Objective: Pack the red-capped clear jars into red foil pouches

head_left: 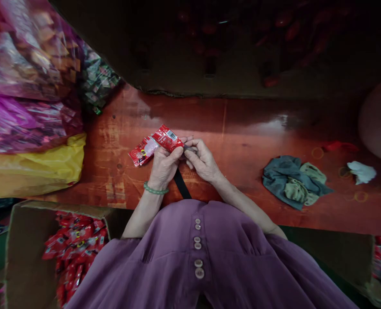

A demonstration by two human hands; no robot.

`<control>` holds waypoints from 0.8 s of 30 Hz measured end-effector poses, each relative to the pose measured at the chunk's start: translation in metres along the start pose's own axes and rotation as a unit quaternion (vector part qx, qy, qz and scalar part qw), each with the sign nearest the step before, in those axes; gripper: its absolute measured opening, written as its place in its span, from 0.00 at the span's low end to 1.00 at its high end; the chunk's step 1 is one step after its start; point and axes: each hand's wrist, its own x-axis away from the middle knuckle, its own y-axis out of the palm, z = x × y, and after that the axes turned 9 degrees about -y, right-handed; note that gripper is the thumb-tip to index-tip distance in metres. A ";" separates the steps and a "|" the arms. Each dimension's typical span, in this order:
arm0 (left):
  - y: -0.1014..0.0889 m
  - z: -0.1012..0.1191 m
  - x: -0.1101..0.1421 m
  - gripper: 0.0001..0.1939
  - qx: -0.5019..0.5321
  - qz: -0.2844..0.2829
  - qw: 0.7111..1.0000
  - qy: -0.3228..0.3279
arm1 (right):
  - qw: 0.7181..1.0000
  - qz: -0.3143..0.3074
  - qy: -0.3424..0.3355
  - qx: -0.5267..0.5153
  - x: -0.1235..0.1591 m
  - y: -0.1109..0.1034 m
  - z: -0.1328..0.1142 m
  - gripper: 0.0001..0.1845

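Note:
My left hand [163,165], with a green bead bracelet on the wrist, is closed on a red packet [154,144] with white print, held just above the reddish-brown table [242,128]. My right hand [202,159] is pinched against the packet's right end, fingers together around a small dark item I cannot make out. A black strap [181,184] runs from under my hands toward my purple buttoned shirt.
Large clear bags of wrapped goods [32,73] and a yellow bag [35,165] lie at the left. A cardboard box [25,249] of several red packets stands lower left. A crumpled grey-green cloth [293,180] and white tissue [361,171] lie right. A dark carton wall [229,56] stands behind.

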 end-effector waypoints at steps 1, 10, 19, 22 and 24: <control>0.002 -0.001 0.000 0.21 -0.001 0.005 1.000 0.003 | 1.000 0.010 -0.003 0.000 0.000 0.000 0.001 0.14; 0.009 -0.016 0.003 0.21 0.042 0.087 0.994 0.052 | 0.986 0.042 -0.076 0.144 0.003 0.000 0.002 0.15; 0.008 -0.018 0.013 0.22 0.031 0.073 0.995 0.066 | 0.983 0.029 -0.080 0.161 0.009 0.008 -0.001 0.14; 0.003 -0.012 0.015 0.23 0.025 0.082 0.991 0.098 | 0.989 -0.003 -0.065 0.130 0.011 0.011 -0.003 0.15; 0.000 -0.010 0.014 0.22 0.020 0.096 0.990 0.097 | 0.995 -0.030 -0.040 0.092 0.011 0.009 -0.004 0.16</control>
